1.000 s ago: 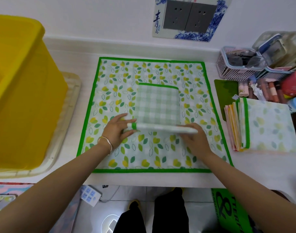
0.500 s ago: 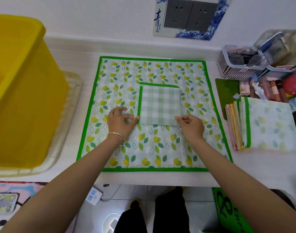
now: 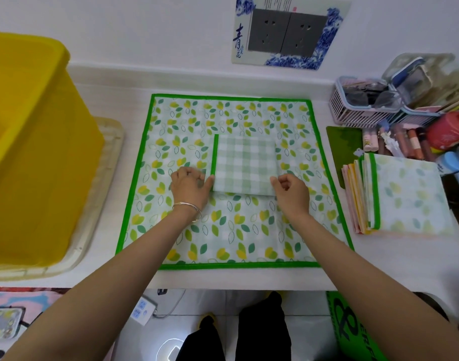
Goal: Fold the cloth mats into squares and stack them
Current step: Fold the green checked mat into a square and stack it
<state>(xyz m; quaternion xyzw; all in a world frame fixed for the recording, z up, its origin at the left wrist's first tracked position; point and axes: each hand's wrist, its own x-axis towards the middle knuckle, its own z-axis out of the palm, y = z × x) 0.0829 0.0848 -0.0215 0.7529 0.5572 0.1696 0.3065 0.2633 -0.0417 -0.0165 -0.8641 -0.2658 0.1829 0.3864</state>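
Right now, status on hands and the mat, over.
Left hand and right hand at near corners of checked folded mat, grip unclear. Square, on spread leaf-print mat. Folded stack right, nothing between.

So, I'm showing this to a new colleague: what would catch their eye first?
Likely the big yellow bin at the left, then the green-edged leaf-print mat spread flat in the middle. On it lies a folded gingham square, with the left hand and right hand at its near corners; a stack of folded mats sits at the right.
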